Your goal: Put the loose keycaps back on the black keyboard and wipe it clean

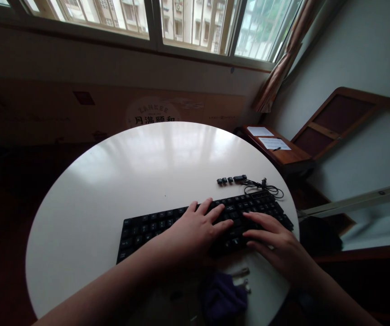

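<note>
A black keyboard [143, 230] lies slantwise on the round white table [89, 181]. My left hand [199, 224] rests on its middle part, palm down with the fingers spread. Further right, my right hand [271, 237] reaches over the number-pad side, its fingers stretched out and slightly bent at the keys. Neither hand visibly grips anything. Several loose black keycaps [224, 180] sit in a row behind the keyboard, with a longer black piece [240, 178] at the right end. My left hand and forearm hide some keys.
A bundled black cable [261, 185] lies behind the keyboard's right end. Near the table's front edge are a purple cloth [223, 296] and small metal objects [241, 272], too dark to name. A wooden chair [290, 151] with papers [274, 143] stands beyond at right, below a curtain [279, 68].
</note>
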`<state>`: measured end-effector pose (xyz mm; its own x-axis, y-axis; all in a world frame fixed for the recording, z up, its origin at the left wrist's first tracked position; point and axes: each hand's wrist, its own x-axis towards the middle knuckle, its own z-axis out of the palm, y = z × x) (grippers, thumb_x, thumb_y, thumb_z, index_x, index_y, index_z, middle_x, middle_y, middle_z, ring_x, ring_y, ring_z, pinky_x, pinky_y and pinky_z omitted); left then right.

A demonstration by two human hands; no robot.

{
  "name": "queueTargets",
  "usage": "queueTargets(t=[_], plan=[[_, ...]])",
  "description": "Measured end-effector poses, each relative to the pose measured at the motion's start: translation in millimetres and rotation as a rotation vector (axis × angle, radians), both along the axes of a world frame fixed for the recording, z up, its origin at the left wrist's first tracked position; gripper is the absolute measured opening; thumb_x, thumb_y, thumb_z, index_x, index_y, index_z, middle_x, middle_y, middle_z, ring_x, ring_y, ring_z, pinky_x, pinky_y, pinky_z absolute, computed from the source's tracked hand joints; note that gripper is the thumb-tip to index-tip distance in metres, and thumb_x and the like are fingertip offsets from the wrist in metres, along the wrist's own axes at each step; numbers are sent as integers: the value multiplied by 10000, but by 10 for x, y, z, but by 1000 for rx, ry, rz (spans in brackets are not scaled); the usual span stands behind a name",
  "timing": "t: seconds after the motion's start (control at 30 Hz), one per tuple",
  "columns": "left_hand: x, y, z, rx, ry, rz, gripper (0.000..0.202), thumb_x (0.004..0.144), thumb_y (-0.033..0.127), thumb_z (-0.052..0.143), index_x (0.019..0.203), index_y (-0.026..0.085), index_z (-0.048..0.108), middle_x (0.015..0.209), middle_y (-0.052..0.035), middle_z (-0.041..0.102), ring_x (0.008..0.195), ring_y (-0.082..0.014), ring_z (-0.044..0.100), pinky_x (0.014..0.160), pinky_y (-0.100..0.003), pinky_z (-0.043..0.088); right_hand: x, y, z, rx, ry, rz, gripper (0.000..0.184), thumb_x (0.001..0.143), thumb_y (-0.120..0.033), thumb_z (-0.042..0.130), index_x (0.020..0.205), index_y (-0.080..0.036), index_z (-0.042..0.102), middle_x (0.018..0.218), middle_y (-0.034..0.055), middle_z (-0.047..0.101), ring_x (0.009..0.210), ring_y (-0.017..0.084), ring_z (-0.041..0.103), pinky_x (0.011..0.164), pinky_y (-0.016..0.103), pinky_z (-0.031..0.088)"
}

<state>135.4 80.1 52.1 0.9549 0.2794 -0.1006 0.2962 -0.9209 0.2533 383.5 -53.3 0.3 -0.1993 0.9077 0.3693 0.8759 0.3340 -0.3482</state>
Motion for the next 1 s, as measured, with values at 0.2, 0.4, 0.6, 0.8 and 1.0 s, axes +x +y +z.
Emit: queueTargets(t=[0.2,0.4,0.6,0.8,1.0], plan=[[-3,-2,39,26,8,-13,868,764,570,721,1522,307,388,1610,-177,322,1447,-499,276,1071,-667,342,48,-15,20,-131,202,-94,204,975,-358,584,1073,-268,739,1413,39,548,1289,227,547,1095,389,503],[4,6,44,23,12,-14,909,724,547,769,1519,307,398,1617,-159,315,1443,-495,281,1070,-650,357,61,-9,22,-234,238,-85,222,967,-410,599,1073,-279,743,1423,39,540,1308,241,532,1115,429,484],[-6,9,30,18,-4,-23,876,759,567,728,1520,291,395,1609,-173,326,1449,-487,271,1072,-669,345,2,15,-7,-73,43,-12,185,976,-334,590,1071,-279,738,1382,35,572,1267,235,551,1062,428,520],[-16,7,13,17,-28,-20,858,770,569,716,1517,292,398,1604,-173,335,1447,-495,271,1070,-681,341,-35,51,44,147,-152,100,158,962,-230,610,1079,-240,715,1316,25,623,1290,245,512,1030,445,526],[-15,1,28,28,-9,-29,873,764,562,727,1522,288,391,1607,-178,327,1442,-492,285,1071,-671,349,-94,35,23,252,-168,106,171,934,-175,646,1089,-210,711,1255,49,656,1236,240,551,982,426,548]])
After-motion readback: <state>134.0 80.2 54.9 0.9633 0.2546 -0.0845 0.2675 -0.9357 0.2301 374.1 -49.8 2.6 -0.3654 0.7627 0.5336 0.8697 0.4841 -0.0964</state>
